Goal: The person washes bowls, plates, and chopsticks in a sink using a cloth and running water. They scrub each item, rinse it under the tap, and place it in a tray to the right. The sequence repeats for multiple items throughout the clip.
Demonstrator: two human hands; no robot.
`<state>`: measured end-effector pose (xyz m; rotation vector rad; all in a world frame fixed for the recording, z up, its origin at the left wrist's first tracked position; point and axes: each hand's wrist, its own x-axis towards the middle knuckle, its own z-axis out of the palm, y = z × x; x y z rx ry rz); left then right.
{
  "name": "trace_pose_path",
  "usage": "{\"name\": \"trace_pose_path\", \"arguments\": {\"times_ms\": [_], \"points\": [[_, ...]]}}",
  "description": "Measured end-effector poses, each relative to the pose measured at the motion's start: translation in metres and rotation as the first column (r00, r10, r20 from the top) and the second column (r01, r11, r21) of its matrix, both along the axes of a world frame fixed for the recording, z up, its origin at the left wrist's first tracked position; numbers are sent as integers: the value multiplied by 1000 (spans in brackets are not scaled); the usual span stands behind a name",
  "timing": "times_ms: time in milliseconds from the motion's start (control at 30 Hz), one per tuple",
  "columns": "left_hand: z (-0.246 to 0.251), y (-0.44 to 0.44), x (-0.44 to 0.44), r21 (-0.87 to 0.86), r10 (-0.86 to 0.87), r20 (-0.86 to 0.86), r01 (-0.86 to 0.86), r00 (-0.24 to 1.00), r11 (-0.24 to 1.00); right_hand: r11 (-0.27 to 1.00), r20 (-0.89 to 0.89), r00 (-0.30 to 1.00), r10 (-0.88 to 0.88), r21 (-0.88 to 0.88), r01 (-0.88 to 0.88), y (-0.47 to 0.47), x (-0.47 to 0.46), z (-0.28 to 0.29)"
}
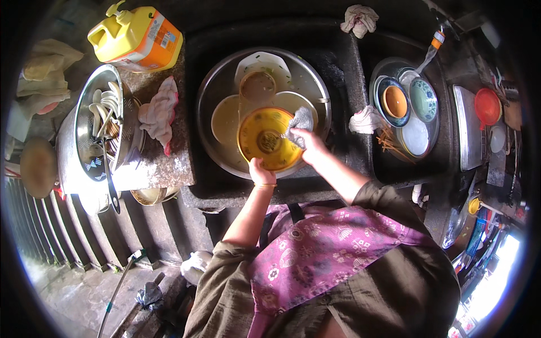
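My left hand (263, 171) grips the near rim of a yellow patterned bowl (253, 137), tilted so that its inside faces up at me. In my right hand (310, 145) is a bunched grey cloth (301, 122), held at the bowl's right rim. Beneath the bowl stands a large metal basin (205, 145) with cloudy water and green scraps. Partly sunk in it are a white angular dish (260, 61), a small round bowl (258, 87) and pale round dishes (224, 120). The basin sits in a dark stone sink (346, 148).
On the left ledge are a metal colander (80, 122) of spoons, a crumpled cloth (160, 114) and a yellow pump jug (139, 42). The right sink holds a basin with a blue-rimmed bowl (422, 99), an orange bowl (394, 102) and chopsticks (391, 141), under a running hose (438, 39).
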<state>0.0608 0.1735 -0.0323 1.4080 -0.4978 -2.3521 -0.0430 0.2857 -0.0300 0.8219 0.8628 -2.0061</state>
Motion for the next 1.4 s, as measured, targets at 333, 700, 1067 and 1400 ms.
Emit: {"name": "trace_pose_path", "arguments": {"times_ms": [333, 700, 1067, 1400], "points": [[38, -53, -18, -309, -748, 326, 813, 578, 494, 867, -679, 662, 319, 491, 87, -13, -38, 13], [35, -5, -27, -1, -903, -31, 904, 428, 428, 854, -317, 933, 171, 520, 20, -27, -14, -11], [114, -70, -44, -71, -149, 903, -201, 402, -977, 535, -297, 573, 764, 787, -306, 17, -67, 17], [80, -54, -49, 7, 8, 994, 6, 106, -1000, 656, -262, 917, 301, 755, 1, -11, 3, 21]]}}
